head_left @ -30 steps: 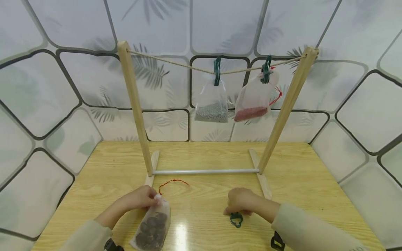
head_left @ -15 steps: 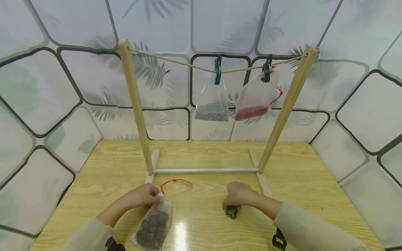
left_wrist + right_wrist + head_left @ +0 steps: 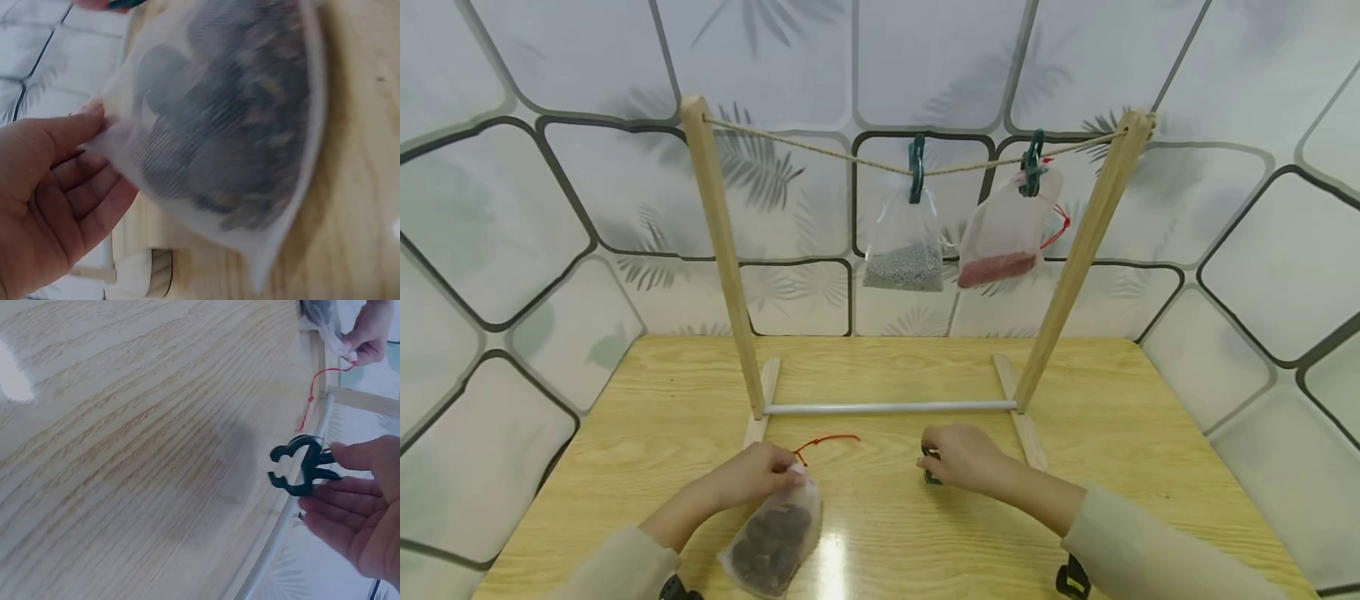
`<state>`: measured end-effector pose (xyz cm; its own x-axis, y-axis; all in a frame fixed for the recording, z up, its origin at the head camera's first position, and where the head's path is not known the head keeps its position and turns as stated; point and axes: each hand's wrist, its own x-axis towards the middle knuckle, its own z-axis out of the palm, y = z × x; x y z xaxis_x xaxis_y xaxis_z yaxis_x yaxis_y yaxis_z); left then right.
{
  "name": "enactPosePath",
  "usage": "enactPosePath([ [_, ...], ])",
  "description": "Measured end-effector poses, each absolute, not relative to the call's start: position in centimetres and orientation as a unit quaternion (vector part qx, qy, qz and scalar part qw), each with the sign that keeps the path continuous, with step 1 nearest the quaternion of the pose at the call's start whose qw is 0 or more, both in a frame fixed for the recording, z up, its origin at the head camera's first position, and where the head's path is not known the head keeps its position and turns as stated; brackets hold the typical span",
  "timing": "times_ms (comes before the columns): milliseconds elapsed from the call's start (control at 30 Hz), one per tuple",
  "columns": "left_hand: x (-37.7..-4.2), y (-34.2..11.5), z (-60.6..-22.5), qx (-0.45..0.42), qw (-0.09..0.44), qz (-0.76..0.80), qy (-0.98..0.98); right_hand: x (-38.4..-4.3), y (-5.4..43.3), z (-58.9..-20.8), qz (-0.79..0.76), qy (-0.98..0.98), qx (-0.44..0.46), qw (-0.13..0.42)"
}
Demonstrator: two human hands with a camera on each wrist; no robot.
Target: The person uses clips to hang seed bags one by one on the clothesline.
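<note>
My left hand (image 3: 752, 477) pinches the gathered neck of a white mesh drawstring bag (image 3: 219, 125) filled with dark, roundish contents. The bag hangs tilted at the front left of the table, its red drawstring (image 3: 831, 438) trailing to the right. Between thumb and fingers, my right hand (image 3: 964, 460) holds a dark green clip (image 3: 306, 465) by its handles; in the right wrist view the clip's jaws stand apart with nothing between them. This hand is right of the bag, above the table.
A wooden frame (image 3: 722, 250) carries a rope (image 3: 820, 150). Green clips hold a bag of grey grains (image 3: 904, 267) and a mesh bag with red contents (image 3: 997, 268) on its right half. A white rod (image 3: 887, 408) joins the feet. The table (image 3: 655, 392) extends around it.
My right hand has lifted the clip from the table and moved it slightly left and away from me. My left hand has raised the bag a little and shifted it right.
</note>
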<state>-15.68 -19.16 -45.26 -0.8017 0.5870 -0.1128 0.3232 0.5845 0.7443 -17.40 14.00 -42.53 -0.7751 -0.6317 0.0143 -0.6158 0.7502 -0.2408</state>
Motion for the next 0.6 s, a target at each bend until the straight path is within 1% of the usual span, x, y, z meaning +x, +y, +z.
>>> enactPosePath([
  [67,-15.4,-18.7,-45.2,0.288,0.148,0.341,0.883,-17.3,14.1,-42.3,-0.092,0.911,-0.4,-0.045],
  [167,-15.0,-17.9,-44.9,0.317,0.1,0.294,0.896,-17.1,14.1,-42.0,-0.062,0.853,-0.485,-0.181],
  [233,-14.9,-17.5,-44.6,0.325,0.076,0.277,0.901,-17.1,14.0,-41.8,-0.058,0.819,-0.516,-0.245],
  [300,-14.9,-17.3,-44.3,0.33,0.06,0.272,0.902,-17.1,13.9,-41.4,-0.063,0.796,-0.532,-0.282],
  [467,-15.0,-17.3,-43.6,0.343,0.048,0.278,0.896,-17.1,13.6,-39.7,-0.074,0.748,-0.564,-0.342],
  [533,-15.0,-17.5,-43.5,0.367,0.021,0.263,0.892,-17.1,13.5,-38.9,-0.068,0.73,-0.575,-0.362],
  [600,-14.9,-17.6,-43.5,0.397,-0.022,0.24,0.886,-17.1,13.3,-38.3,-0.059,0.712,-0.587,-0.381],
])
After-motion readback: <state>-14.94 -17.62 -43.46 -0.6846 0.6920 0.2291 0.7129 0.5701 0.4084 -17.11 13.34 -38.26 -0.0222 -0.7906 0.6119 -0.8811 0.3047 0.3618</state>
